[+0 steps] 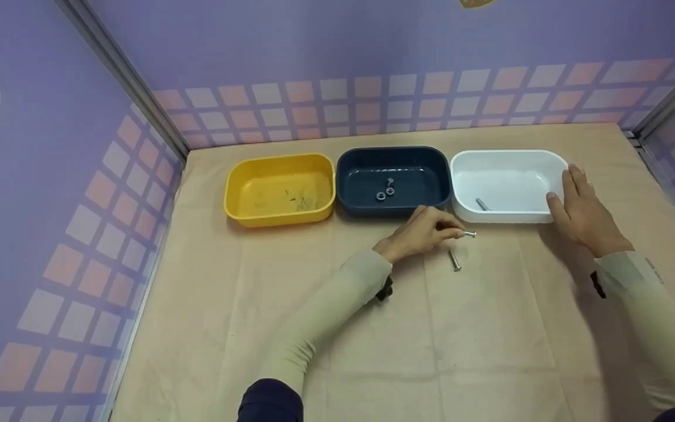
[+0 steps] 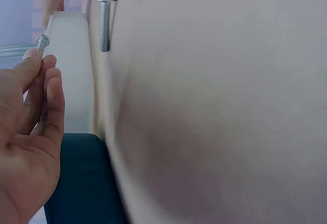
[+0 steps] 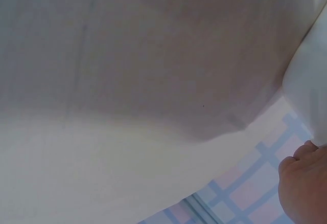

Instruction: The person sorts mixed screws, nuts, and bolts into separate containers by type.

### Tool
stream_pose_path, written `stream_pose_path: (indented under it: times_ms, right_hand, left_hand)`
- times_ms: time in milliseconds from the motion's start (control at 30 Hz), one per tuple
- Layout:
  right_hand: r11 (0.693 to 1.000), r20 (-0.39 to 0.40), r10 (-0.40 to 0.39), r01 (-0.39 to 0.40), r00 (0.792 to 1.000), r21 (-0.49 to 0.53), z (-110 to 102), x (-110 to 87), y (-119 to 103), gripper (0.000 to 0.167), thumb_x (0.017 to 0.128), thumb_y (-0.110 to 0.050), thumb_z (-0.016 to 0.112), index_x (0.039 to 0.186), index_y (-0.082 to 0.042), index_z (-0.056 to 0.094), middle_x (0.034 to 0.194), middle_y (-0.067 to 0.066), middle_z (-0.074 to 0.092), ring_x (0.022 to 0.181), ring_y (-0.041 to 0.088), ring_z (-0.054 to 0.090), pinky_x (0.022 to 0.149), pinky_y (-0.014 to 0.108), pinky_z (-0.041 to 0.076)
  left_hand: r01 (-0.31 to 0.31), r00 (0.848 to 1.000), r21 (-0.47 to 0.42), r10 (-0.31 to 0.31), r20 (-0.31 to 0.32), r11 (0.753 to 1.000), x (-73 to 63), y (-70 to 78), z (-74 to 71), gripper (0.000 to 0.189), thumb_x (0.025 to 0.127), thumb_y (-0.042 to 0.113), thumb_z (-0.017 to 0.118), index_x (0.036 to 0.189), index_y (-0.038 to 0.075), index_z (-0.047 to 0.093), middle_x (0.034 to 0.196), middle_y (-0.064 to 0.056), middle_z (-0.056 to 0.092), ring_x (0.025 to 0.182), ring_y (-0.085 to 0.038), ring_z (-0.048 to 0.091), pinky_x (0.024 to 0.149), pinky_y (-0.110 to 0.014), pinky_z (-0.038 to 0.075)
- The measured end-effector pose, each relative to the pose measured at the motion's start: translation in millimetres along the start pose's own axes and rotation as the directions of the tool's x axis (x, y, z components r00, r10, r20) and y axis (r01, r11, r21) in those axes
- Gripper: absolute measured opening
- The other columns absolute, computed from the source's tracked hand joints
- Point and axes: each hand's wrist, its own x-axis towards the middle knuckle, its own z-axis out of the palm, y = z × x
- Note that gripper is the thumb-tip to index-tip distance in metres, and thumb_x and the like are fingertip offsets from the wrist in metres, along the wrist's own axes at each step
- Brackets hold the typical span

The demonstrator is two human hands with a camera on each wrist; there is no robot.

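Note:
My left hand pinches a silver screw between thumb and fingertips, just before the near side of the white bin. In the left wrist view the held screw points its head away from the fingers. A second, larger screw lies on the cloth close by, its thread and flat head plain in the left wrist view. Another screw lies inside the white bin. At that bin's right end rests my right hand, fingers extended along the wall and thumb at the near corner.
Left of the white bin stands a dark blue bin with several small metal pieces. A yellow bin at the row's left end has small dark bits inside. Beige cloth covers the table; patterned panels rise behind.

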Motion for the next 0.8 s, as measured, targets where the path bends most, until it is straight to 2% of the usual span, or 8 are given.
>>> stream_pose_path:
  times_ms: [133,333,533,800]
  right_hand:
    - [1.0,-0.003,0.013,-0.013,1.0,-0.013,1.3,1.2,-0.4,0.082,0.115,-0.046,0.026,0.166,0.012,-0.001,0.176,0.032,-0.006,0.161,0.055,-0.004,0.131,0.065,0.002]
    - [0.999,0.001,0.024,-0.024,1.0,-0.026,2.3,2.3,-1.7,0.082,0.114,-0.047,0.025,0.166,0.011,-0.001,0.176,0.031,-0.007,0.162,0.053,-0.005,0.132,0.064,0.002]
    - [0.999,0.001,0.026,-0.026,1.0,-0.021,1.9,1.5,-2.7,0.082,0.114,-0.047,0.025,0.166,0.011,-0.001,0.176,0.03,-0.008,0.163,0.052,-0.006,0.132,0.064,0.001]
    - [1.0,-0.008,0.02,-0.02,1.0,-0.018,1.6,0.0,0.4,0.082,0.114,-0.046,0.026,0.166,0.012,0.0,0.176,0.031,-0.007,0.162,0.054,-0.005,0.131,0.066,0.002]
  left_hand:
    - [-0.019,1.0,0.007,0.019,-0.014,1.0,6.1,5.7,-1.1,0.019,0.102,0.022,0.074,0.113,0.01,0.085,0.101,0.003,0.082,0.079,0.005,0.057,0.07,-0.011,0.048]
    - [-0.084,0.995,0.031,0.085,-0.045,0.996,17.2,11.5,-3.0,0.019,0.102,0.02,0.074,0.113,0.009,0.084,0.105,-0.001,0.083,0.083,0.005,0.061,0.075,-0.01,0.05]
    - [-0.141,0.985,0.007,0.141,-0.101,0.99,28.2,16.6,-2.7,0.017,0.101,0.016,0.075,0.111,0.005,0.084,0.106,-0.005,0.083,0.088,0.002,0.068,0.079,-0.01,0.054]
    - [-0.178,0.97,-0.023,0.172,-0.172,0.984,41.0,21.6,1.1,0.018,0.1,0.014,0.077,0.111,0.002,0.083,0.107,-0.008,0.083,0.088,-0.002,0.071,0.079,-0.011,0.055]
